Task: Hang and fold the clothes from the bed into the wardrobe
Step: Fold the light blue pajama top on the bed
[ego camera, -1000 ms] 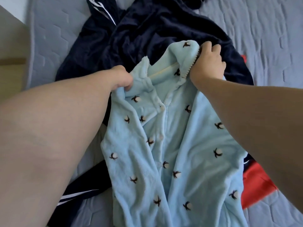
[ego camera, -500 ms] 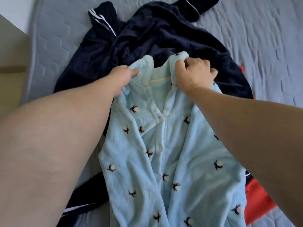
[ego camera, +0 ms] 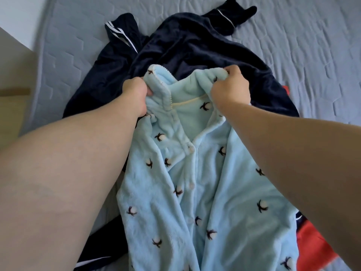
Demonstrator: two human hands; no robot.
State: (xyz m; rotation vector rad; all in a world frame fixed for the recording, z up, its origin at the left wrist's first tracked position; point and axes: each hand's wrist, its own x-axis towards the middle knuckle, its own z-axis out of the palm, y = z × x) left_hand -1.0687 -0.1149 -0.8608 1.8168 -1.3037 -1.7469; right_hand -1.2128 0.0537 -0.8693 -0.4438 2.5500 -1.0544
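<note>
My left hand [ego camera: 136, 92] bunches one flap of the soft collar of the fluffy pale-blue pyjama top [ego camera: 205, 182]. My right hand [ego camera: 230, 89] pinches the other flap, fingers curled into the fleece. The top is buttoned and dotted with small cotton-boll motifs. It lies over a plush navy robe [ego camera: 195, 47] on the grey quilted bed [ego camera: 293, 45], nearer its left edge. A smooth red garment [ego camera: 316, 243] peeks out beneath.

Under me spreads the bed [ego camera: 46, 61], its grey quilted cover [ego camera: 312, 40] stitched in hexagons and slightly wrinkled. At my left a pale wood-coloured surface [ego camera: 11, 118] lies just beside the bed's edge, a white wall [ego camera: 17, 12] above it, all in soft, even light
</note>
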